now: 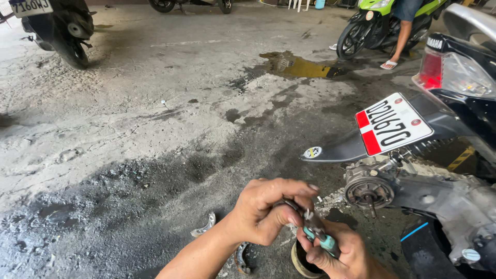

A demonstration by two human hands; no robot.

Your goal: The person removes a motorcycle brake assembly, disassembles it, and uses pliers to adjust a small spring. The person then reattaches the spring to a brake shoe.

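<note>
Closest to me are the two bare hands, held low over the oily concrete floor (129,129). The right hand (338,253) is closed around a pair of pliers with teal grips (318,232); the tool's long axis runs up and to the left, from that palm toward the other hand. The left hand (268,209) sits just above and left of it, its fingers (302,191) curled and pinched onto a small metal part (308,213) at the plier nose. The part is too small to make out clearly. So the piece lies between the two hands, touching both the left fingertips and the tool's tip, with the left hand nearer to it.

Just below the hands a dark round part (302,261) rests on the floor, and a curved metal shoe (206,226) lies to the left. To the right, near the hands, a scooter's bare rear hub (368,192) with its axle sticks out under the number plate (392,123).
</note>
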